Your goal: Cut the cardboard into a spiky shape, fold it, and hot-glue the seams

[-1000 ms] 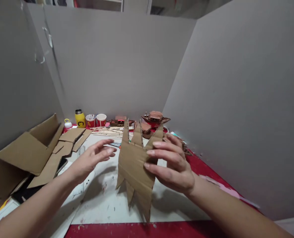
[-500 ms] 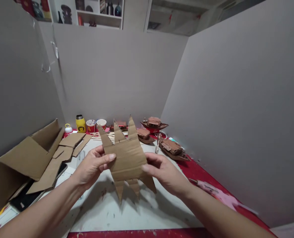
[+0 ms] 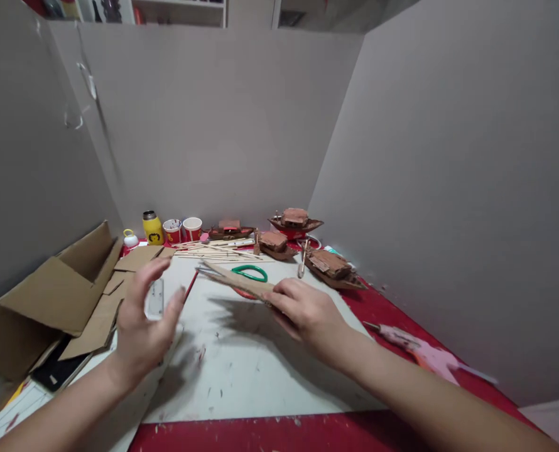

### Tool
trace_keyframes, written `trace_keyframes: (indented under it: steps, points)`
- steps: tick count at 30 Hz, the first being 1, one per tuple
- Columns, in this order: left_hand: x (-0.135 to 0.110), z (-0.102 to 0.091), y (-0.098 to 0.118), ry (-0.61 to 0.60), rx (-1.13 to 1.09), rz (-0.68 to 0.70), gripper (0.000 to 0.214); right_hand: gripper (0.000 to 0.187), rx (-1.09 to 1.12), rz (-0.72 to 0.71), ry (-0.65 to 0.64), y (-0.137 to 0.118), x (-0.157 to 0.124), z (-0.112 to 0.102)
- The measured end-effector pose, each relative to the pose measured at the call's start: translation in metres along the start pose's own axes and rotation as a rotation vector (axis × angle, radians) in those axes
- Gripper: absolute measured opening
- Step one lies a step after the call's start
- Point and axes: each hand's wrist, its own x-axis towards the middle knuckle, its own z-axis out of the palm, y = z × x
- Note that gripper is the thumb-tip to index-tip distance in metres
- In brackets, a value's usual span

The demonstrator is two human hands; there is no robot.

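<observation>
My right hand [image 3: 305, 311] grips a spiky cardboard cutout [image 3: 235, 281], held nearly flat and edge-on just above the white work board [image 3: 242, 370]. My left hand [image 3: 142, 323] hovers to its left with fingers spread, holding nothing, above a clear ruler [image 3: 156, 297]. Green-handled scissors [image 3: 246, 272] lie on the board just beyond the cutout.
Cardboard sheets and an opened box [image 3: 48, 295] lie at left. A yellow bottle [image 3: 152, 227], two paper cups [image 3: 183, 229], wooden sticks [image 3: 213, 249] and several brown model boats [image 3: 329, 265] stand at the back. Grey partition walls enclose the red table [image 3: 378, 314].
The cutout, held upright in both hands half a second ago, is now tipped flat and lowered in my right hand alone. My left hand has let go and moved left.
</observation>
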Motion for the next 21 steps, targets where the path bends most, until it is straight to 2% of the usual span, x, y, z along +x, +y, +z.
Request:
trace_keyframes:
  steps: [2, 3, 5, 10, 16, 21]
  points:
    - [-0.015, 0.004, 0.014, -0.193, 0.200, 0.469, 0.044, 0.028, -0.100, -0.100, -0.063, -0.012, -0.010, 0.011]
    - [-0.022, 0.007, 0.021, -0.302, 0.281, 0.638, 0.037, 0.028, -0.113, -0.139, -0.094, -0.019, -0.016, 0.016]
    - [-0.037, 0.016, 0.029, -0.443, 0.375, 0.755, 0.028, 0.025, -0.104, -0.188, -0.160, -0.031, -0.026, 0.022]
    - [-0.060, 0.028, 0.025, -0.561, 0.358, 0.777, 0.025, 0.023, -0.048, -0.173, -0.252, -0.044, -0.047, 0.022]
    - [-0.073, 0.028, 0.019, -0.718, 0.328, 0.771, 0.024, 0.017, 0.000, -0.158, -0.397, -0.047, -0.059, 0.018]
    - [-0.079, 0.030, 0.020, -0.776, 0.283, 0.767, 0.027, 0.017, 0.007, -0.137, -0.461, -0.051, -0.063, 0.019]
